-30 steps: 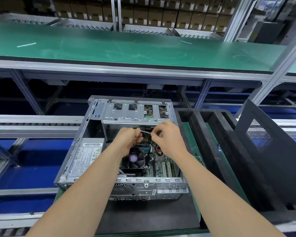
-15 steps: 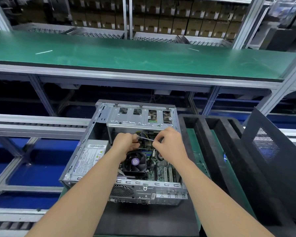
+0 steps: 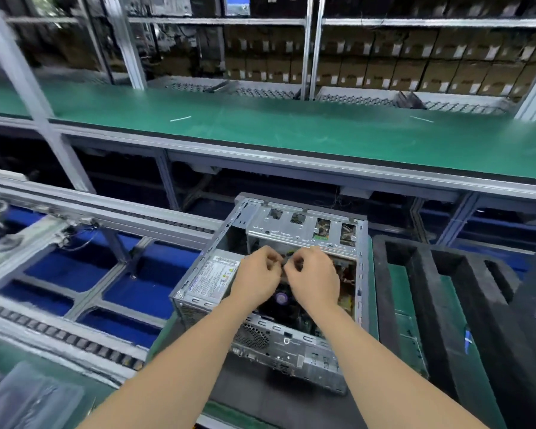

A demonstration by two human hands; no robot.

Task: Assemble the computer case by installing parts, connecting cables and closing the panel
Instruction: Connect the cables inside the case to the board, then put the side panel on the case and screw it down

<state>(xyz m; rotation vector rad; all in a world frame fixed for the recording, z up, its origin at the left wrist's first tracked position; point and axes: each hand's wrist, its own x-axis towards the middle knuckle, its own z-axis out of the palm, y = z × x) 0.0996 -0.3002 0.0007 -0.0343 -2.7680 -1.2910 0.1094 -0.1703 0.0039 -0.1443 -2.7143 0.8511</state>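
Over case (image 3: pixel 300 232), left hand (image 3: pixel 256 278), right hand (image 3: pixel 314 283).

Case (image 3: pixel 287 351) open on top — drive cage (image 3: pixel 300 231) roofs its far end.

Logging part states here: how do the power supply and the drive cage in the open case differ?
The power supply is a closed box bearing a white label, on the left side; the drive cage is bare metal with cut-out openings, across the far end. Both are grey metal inside the computer case.
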